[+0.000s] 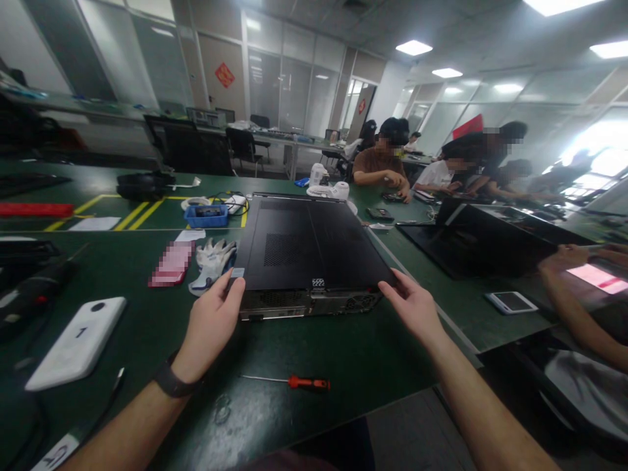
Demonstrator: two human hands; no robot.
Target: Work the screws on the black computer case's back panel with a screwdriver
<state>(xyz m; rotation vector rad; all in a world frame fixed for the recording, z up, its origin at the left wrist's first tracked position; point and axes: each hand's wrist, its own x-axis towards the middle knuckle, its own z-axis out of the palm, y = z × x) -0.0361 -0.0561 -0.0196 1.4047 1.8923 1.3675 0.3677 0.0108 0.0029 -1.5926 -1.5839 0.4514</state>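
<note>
A black desktop computer case (pixel 314 245) lies flat on the green table, its rear panel with ports and a fan grille facing me. My left hand (pixel 213 320) grips the near left corner, thumb on top and fingers hidden along the side. At the near right corner, my right hand (pixel 409 306) holds the case in the same way. Between my forearms, in front of the case, a screwdriver (pixel 307 383) with a red and black handle rests on the table. White and blue work gloves (pixel 213 261) lie just left of the case.
To the left are a white power bank-like block (pixel 78 343) marked 1, a pink phone-shaped item (pixel 171 263) and a blue tray (pixel 206 214). A white fan-like device (pixel 328 186) stands behind the case. On the right, a co-worker's hands (pixel 564 265) are near another opened black case (pixel 495 235).
</note>
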